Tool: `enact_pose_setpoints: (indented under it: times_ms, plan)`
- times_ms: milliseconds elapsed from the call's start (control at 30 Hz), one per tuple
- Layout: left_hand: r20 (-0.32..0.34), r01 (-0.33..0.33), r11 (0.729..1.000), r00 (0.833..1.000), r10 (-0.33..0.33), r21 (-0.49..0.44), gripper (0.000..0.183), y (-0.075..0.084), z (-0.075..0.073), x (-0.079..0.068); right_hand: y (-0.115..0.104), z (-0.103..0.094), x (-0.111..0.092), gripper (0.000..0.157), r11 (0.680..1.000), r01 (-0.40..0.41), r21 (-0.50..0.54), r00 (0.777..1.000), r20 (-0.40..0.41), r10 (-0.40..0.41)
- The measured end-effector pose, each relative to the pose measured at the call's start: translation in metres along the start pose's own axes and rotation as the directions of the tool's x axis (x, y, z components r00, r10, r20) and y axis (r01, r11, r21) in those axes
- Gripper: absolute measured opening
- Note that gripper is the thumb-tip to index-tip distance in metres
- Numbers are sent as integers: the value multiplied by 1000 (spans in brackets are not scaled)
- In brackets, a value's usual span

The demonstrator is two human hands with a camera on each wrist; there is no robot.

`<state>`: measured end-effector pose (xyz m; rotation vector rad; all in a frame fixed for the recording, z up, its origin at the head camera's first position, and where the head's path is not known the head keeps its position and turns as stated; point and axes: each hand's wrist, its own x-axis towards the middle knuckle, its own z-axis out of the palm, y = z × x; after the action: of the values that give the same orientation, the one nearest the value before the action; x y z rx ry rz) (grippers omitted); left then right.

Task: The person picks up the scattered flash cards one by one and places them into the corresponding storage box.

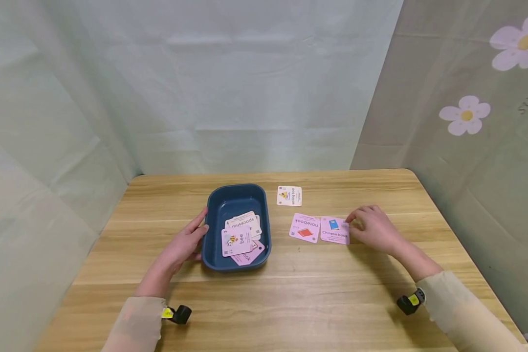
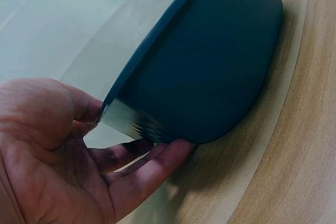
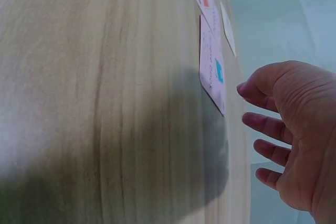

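Observation:
My left hand (image 1: 186, 244) grips a dark blue rectangular tub (image 1: 235, 202) at its left side, thumb at the rim and fingers against the lower wall in the left wrist view. Several word cards lie inside, among them a bee card (image 1: 242, 240) on top and a spaceship card (image 1: 245, 220) partly beneath it. My right hand (image 1: 373, 229) is beside a pink "Chinese book" card (image 1: 334, 232), fingers loosely bent and holding nothing. In the right wrist view, a gap shows between thumb and fingers. A pink "notebook" card (image 1: 305, 228) lies against the Chinese book card's left edge.
A pale "sailing boat" card (image 1: 289, 196) lies farther back, right of the tub. The wooden table (image 1: 290, 303) ends at a pale curtain (image 1: 246, 98) behind; a flowered curtain (image 1: 466, 156) hangs on the right. A small black camera (image 1: 408, 304) sits at each wrist.

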<state>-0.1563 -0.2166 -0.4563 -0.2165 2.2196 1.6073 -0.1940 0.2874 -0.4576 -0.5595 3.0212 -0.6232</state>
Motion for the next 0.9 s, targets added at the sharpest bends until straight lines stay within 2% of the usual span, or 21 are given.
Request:
enact_pose_setpoints:
  times_ms: [900]
  plan:
    - [-2,-6,1000,1000,6,1,60,-1,0,0,6,7,-4,23,1000,-6,-31,1000,17,6]
